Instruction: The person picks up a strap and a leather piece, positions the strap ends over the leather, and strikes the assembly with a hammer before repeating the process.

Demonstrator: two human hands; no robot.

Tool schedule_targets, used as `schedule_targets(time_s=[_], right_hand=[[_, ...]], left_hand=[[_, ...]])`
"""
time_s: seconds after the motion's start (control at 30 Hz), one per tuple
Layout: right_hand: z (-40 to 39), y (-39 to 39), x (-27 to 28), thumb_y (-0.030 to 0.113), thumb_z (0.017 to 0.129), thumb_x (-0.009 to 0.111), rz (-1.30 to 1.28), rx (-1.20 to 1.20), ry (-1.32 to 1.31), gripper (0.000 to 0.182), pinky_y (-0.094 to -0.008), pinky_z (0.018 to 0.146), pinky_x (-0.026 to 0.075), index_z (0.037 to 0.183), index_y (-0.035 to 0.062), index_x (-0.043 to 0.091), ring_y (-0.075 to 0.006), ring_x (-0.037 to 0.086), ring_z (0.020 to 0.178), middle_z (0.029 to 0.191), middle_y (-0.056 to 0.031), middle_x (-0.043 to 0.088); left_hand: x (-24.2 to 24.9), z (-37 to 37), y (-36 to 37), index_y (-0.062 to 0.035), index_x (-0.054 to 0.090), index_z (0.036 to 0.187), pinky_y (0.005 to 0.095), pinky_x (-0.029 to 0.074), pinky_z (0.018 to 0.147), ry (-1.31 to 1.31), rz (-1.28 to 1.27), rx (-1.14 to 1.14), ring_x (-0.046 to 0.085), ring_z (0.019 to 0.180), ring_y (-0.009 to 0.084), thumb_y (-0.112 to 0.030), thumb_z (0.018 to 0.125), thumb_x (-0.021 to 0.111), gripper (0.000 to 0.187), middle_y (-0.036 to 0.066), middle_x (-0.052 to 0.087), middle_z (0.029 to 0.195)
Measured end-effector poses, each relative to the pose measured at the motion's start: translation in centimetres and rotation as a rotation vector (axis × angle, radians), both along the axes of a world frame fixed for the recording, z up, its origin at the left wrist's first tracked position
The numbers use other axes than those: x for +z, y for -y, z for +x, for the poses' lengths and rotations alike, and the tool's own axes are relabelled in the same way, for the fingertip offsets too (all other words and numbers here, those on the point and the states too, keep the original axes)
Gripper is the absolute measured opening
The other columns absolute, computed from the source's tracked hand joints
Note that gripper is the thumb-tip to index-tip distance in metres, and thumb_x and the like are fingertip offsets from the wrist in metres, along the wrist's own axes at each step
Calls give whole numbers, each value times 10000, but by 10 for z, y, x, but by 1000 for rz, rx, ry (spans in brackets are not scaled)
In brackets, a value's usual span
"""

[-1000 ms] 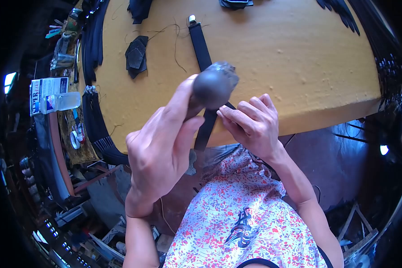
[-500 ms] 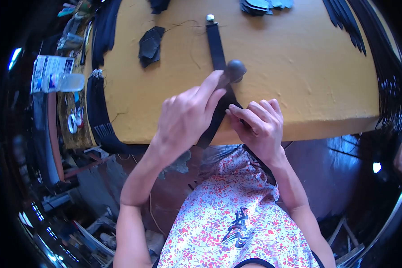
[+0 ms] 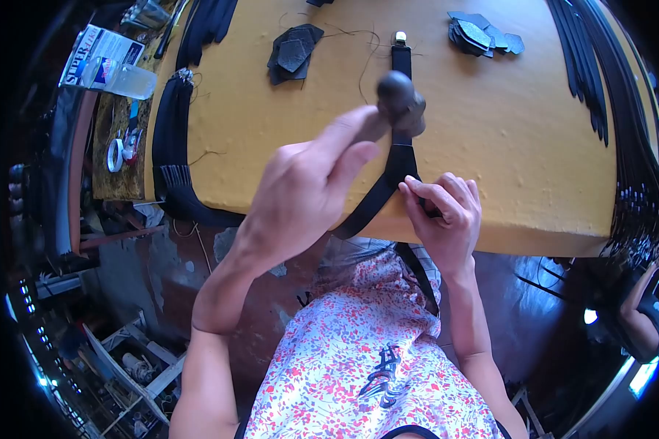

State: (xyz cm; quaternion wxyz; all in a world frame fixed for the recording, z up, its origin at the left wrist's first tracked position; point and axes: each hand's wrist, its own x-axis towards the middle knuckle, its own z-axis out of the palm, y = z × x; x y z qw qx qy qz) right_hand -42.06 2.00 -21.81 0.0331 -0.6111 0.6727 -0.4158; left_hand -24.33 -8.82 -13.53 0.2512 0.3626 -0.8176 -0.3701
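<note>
My left hand [image 3: 304,183] is closed round the handle of a hammer [image 3: 400,102], whose dark, rounded metal head hangs over a black elastic strap. This strap [image 3: 401,67] belongs to a pair of suspenders, with a silver clip [image 3: 399,38] at its far end. Nearer to me the straps meet at a black joining piece [image 3: 400,162], and one strap [image 3: 366,208] runs over the table's front edge. The fingertips of my right hand [image 3: 450,212] pinch the right side of the joint. Whatever small part may be between them is hidden.
A yellow-covered table [image 3: 505,154] lies under the work. Dark leather-like patches are piled at the back left [image 3: 294,55] and back right [image 3: 479,35]. Bundles of black straps hang along the left [image 3: 170,139] and right [image 3: 630,110] edges. Another person's arm [image 3: 637,300] shows at far right.
The view has shifted, so the table things appear farther right. My left hand has lifted the hammer higher off the joint. My right hand still pinches the same spot.
</note>
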Motion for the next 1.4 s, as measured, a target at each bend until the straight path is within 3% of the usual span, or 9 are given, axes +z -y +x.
schedule_targets(time_s=[0.17, 0.23, 0.27, 0.4, 0.67, 0.93, 1.07, 1.13, 1.4], right_hand=[[1, 1, 0, 107, 790, 847, -7, -21, 22, 132, -335, 650, 364, 878, 146, 757, -160, 530, 618, 651, 23, 514], [1, 1, 0, 106, 790, 849, 11, -20, 32, 132, -335, 648, 362, 877, 144, 758, -157, 530, 619, 656, 22, 524], [0, 3, 1, 106, 790, 849, 4, -9, 25, 132, -335, 648, 362, 877, 144, 758, -157, 530, 619, 656, 22, 524], [1, -1, 1, 109, 787, 851, 29, -21, 29, 131, -339, 649, 365, 874, 143, 758, -160, 538, 624, 663, 21, 537], [0, 0, 2, 118, 784, 854, 44, -10, 42, 133, -343, 645, 367, 867, 137, 751, -168, 541, 632, 677, 15, 545], [-1, 6, 24, 156, 745, 885, 304, -94, 388, 551, -379, 832, 500, 1247, 92, 667, -208, 594, 757, 1142, -54, 675], [-20, 13, 19, 131, 709, 888, 242, 76, 40, 972, -384, 1092, 427, 1555, 126, 410, -290, 523, 1260, 1520, -40, 534], [-27, 21, 21, 138, 705, 890, 269, 136, 36, 1006, -395, 1132, 384, 1574, 134, 384, -291, 493, 1308, 1526, -29, 533], [-40, 31, 27, 192, 700, 893, 375, 266, -98, 1134, -423, 1192, 308, 1637, 169, 255, -292, 449, 1362, 1505, 35, 564]], left_hand=[[-9, 0, -6, -39, 596, 1325, 456, 515, 582, -71, -187, 75, 703, 706, 412, -176, 1036, 595, 320, 248, 676, 767], [-30, -9, 6, -37, 603, 1312, 470, 503, 568, 226, -75, 8, 702, 690, 405, -190, 1036, 593, 315, 248, 675, 753], [-23, -3, 15, -26, 597, 1352, 319, 406, 502, 248, -35, -22, 520, 513, 134, -191, 1047, 597, 347, 137, 501, 633], [12, -2, 6, -57, 619, 1338, 399, 453, 521, -16, -151, 31, 608, 538, 346, -177, 1026, 620, 335, 228, 625, 697], [-13, -13, 20, -45, 609, 1326, 429, 528, 612, 142, -203, -112, 707, 823, 418, -209, 1018, 623, 348, 269, 706, 905], [-47, 3, -12, -25, 593, 1362, 295, 429, 534, -17, 20, 68, 511, 560, 90, -212, 1062, 580, 353, 45, 524, 646], [-15, 17, -19, -5, 572, 1378, 269, 395, 519, -150, 111, 105, 489, 563, 70, -213, 1080, 546, 365, 16, 515, 650], [-2, 20, -29, 5, 555, 1374, 342, 458, 559, -201, 89, 132, 610, 637, 221, -188, 1066, 563, 364, 115, 601, 714], [-35, 11, -19, -25, 549, 1385, 311, 436, 528, -142, 97, 110, 568, 547, 165, -148, 1070, 542, 337, 108, 542, 651]])
